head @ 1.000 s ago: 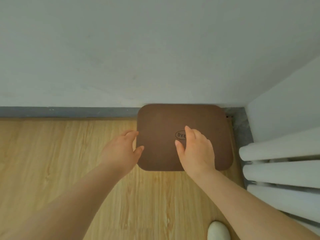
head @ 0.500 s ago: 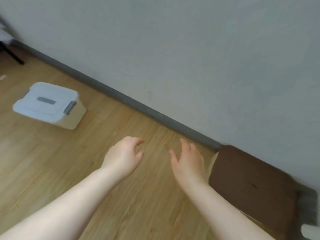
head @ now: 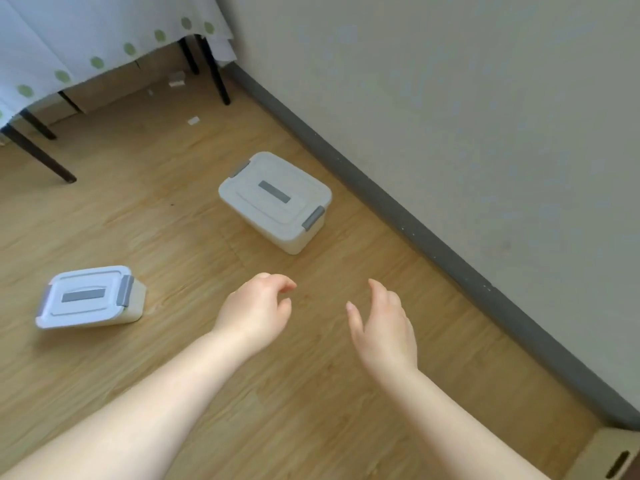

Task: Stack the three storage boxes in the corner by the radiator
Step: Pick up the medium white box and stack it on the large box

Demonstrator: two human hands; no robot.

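View swung left, second lidded box [head: 90,296] appeared | boxes closed | both hands' fingers [head: 381,292] loosely spread, empty

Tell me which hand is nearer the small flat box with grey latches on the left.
Left. The left hand hangs just right of the small flat box, across bare floor. The right hand is farther right, beyond the left hand. Both are empty.
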